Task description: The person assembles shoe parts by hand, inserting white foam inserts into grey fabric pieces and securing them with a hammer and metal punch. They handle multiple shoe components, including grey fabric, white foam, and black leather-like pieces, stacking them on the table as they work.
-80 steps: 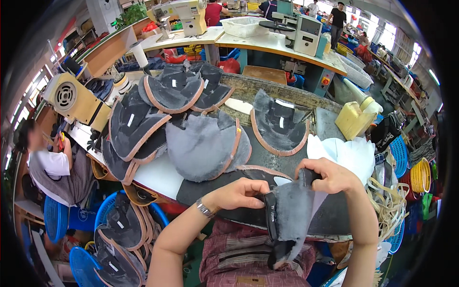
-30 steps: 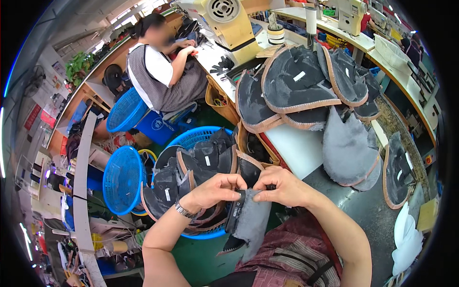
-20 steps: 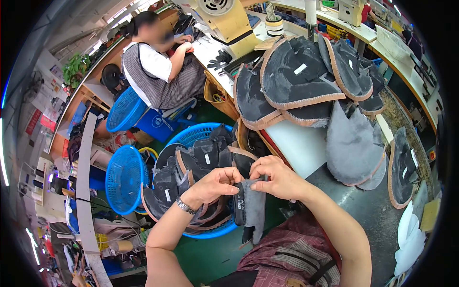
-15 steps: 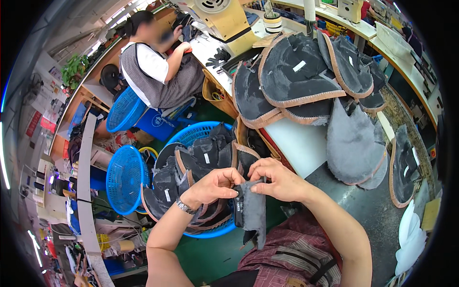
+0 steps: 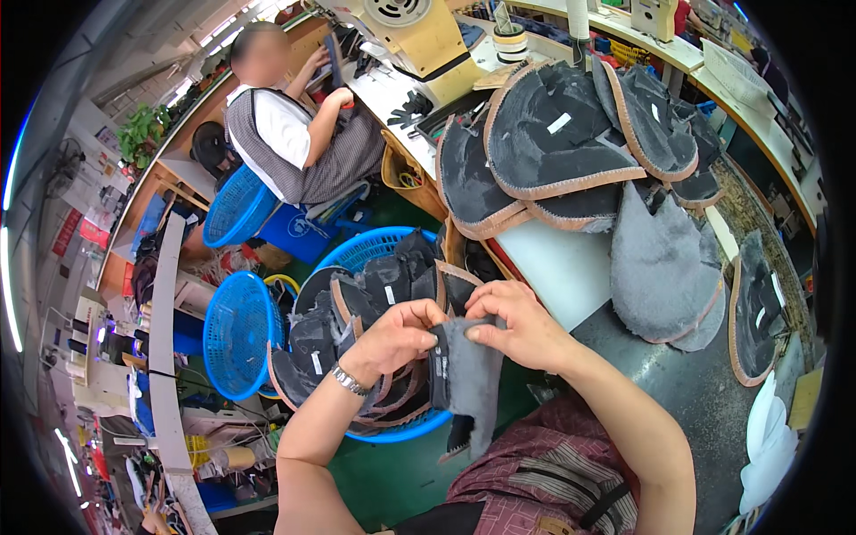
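Note:
A grey fuzzy fabric piece (image 5: 474,383) with a black printed strip along its left side hangs folded between my hands. My left hand (image 5: 399,339), with a metal watch on the wrist, pinches its upper left corner between thumb and fingers. On the upper right edge, my right hand (image 5: 517,328) is closed with thumb and forefinger. The lower end dangles above my maroon patterned apron (image 5: 535,468). Behind my left hand, a blue plastic basket (image 5: 419,431) is heaped with similar dark pieces (image 5: 379,290) edged in tan.
Right of me, a worktable (image 5: 571,272) bears a stack of black padded pieces (image 5: 562,134) with tan edging and a grey fuzzy piece (image 5: 664,267). A cream sewing machine (image 5: 415,40) stands at the back. Another person (image 5: 290,134) sits at far left near blue baskets (image 5: 239,334).
The fabric between my hands has turned and spread a little, showing more of its grey side. The seated person has raised their head and lifted a dark item.

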Demonstrator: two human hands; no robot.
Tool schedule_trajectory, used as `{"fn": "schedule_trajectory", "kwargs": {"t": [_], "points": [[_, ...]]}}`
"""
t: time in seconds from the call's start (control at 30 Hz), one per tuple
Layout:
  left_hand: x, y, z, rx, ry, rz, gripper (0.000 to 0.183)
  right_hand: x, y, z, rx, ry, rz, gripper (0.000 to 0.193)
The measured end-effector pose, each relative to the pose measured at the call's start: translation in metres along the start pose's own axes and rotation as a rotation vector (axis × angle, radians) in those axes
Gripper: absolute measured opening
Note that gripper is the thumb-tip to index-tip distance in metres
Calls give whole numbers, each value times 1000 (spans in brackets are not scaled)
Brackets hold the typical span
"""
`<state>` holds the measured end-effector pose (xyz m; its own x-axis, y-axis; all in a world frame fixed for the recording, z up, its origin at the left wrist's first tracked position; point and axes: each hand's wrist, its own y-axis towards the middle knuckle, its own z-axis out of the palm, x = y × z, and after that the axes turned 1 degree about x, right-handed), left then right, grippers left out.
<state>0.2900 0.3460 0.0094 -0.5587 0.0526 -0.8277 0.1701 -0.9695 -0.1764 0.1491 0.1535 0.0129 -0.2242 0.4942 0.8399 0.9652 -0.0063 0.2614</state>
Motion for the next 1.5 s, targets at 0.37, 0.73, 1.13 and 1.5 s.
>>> {"fn": "schedule_trajectory", "kwargs": {"t": [0.37,0.73,1.13,1.5], "points": [[-37,15,-67,-386,-55,356,23,-17,-24,-4,-289,-112,236,44],[-40,38,-114,-533,193,498,25,-10,-70,-30,-271,-197,280,30],[-59,17,-134,-605,715,352,21,15,-160,-43,-230,-300,328,27],[-6,-63,-212,-738,904,289,27,13,-262,-89,-525,-427,385,30]]}}
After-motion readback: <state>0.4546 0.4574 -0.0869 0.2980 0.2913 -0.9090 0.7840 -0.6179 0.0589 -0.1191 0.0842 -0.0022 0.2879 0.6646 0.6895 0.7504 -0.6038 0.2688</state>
